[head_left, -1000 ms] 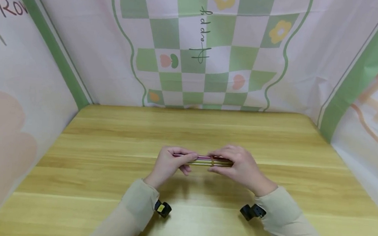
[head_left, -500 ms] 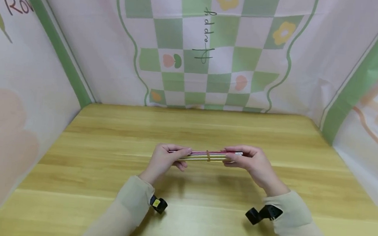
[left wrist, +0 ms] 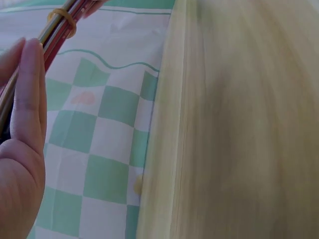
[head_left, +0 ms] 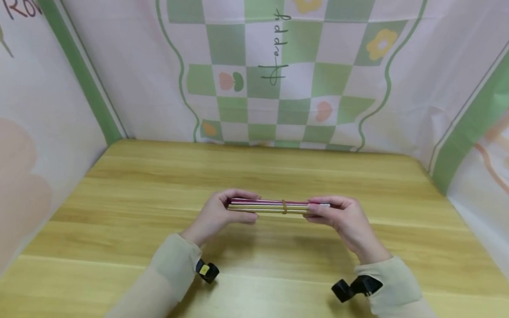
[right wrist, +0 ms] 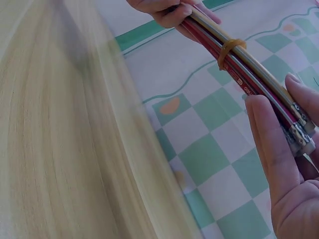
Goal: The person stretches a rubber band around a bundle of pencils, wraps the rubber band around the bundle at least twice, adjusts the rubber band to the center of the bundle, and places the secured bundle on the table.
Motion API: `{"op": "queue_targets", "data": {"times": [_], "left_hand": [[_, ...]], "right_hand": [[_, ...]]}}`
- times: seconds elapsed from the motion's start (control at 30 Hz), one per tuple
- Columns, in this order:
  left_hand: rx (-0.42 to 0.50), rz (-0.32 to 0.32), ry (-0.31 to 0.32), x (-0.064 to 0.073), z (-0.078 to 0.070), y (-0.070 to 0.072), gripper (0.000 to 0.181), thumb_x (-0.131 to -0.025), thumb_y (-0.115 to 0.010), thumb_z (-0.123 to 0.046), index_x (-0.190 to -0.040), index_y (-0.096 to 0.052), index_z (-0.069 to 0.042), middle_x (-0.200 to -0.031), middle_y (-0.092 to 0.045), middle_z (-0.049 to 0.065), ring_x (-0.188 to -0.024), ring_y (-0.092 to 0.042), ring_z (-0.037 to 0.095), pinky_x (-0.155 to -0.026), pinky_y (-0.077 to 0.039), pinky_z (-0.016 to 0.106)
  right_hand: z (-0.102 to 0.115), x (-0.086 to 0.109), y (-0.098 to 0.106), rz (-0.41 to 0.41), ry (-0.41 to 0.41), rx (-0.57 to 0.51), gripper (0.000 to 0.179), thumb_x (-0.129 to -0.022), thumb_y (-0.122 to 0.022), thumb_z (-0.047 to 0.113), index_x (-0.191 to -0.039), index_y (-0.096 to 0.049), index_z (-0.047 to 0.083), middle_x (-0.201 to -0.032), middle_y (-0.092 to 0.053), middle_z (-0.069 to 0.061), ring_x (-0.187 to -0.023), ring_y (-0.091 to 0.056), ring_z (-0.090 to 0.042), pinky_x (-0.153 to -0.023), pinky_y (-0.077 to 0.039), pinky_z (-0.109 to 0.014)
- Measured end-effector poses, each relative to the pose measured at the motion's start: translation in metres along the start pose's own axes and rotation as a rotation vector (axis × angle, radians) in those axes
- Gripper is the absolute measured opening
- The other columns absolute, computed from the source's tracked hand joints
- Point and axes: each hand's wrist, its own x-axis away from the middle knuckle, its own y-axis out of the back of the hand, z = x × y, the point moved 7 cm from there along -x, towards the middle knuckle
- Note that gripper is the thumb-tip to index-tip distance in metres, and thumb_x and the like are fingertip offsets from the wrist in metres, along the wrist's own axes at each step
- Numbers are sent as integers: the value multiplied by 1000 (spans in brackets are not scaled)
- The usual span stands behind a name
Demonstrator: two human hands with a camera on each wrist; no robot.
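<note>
A bundle of pencils (head_left: 268,207), maroon and gold, is bound by a tan rubber band (head_left: 284,207) near its middle. It lies nearly level above the table, spanning both hands. My left hand (head_left: 216,215) holds the left end, fingers over the top and thumb below. At the other end, my right hand (head_left: 346,223) pinches the bundle between thumb and fingers. In the right wrist view, metal ferrules (right wrist: 299,130) and pale erasers show by the right palm. From the left wrist, the banded pencils (left wrist: 54,39) run past the left fingers (left wrist: 30,94).
The wooden table (head_left: 269,296) stretches below and around both hands. Printed cloth (head_left: 261,79) with green checks hangs behind it, with more cloth at both sides. Each sleeve bears a small black wrist camera (head_left: 208,272).
My right hand has slid right to the eraser end, uncovering more of the pencils. My left hand has shifted slightly left and changed its grip, thumb now below the bundle. The bundle has risen slightly in view.
</note>
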Motion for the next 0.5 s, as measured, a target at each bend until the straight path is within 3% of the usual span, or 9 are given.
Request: {"op": "queue_targets", "data": {"times": [0.1,0.5], "left_hand": [[-43,-5,-4,0,0,2,44,-80,-77,5,-122,-65,3,-122,-63,30,-82,-72,15,-82,-60,35],[-62,-10,2,-1,1,4,37,-86,-74,0,-122,-65,5,-122,-59,38,-79,-74,14,-80,-61,36]], "right_hand": [[-1,0,3,-12,2,-15,26,-94,-59,-7,-95,-78,11,-95,-76,-6,-85,-75,-19,-79,-61,-32],[-4,-3,4,-16,-3,-22,28,-92,-60,-11,-94,-78,10,-96,-74,-9,-83,-75,-20,-79,-60,-31]]}}
